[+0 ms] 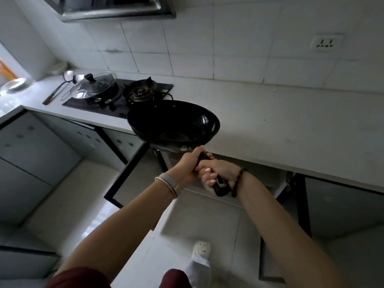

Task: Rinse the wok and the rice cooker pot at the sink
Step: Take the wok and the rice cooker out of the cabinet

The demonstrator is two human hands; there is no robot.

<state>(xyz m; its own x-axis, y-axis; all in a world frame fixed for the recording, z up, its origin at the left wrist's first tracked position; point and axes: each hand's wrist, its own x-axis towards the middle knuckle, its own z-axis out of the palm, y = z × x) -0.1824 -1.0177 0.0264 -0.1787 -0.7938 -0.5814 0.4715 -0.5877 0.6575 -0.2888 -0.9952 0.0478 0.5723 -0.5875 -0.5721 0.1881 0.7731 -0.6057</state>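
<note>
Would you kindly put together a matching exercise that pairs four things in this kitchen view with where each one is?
Things:
1. round black wok
2. clear glass lid with a black knob
3. white wall socket
4. steel ladle with a wooden handle

Places:
A. on the tiled wall
B. lying on the white counter, left of the hob
C. held by its handle in the left hand and right hand
D. resting on the black hob

Pairs: 1-C, 2-D, 3-A, 4-B

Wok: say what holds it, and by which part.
The black wok is held by its long black handle: the left hand grips the front end, the right hand just behind it, toward the tail end.
</note>
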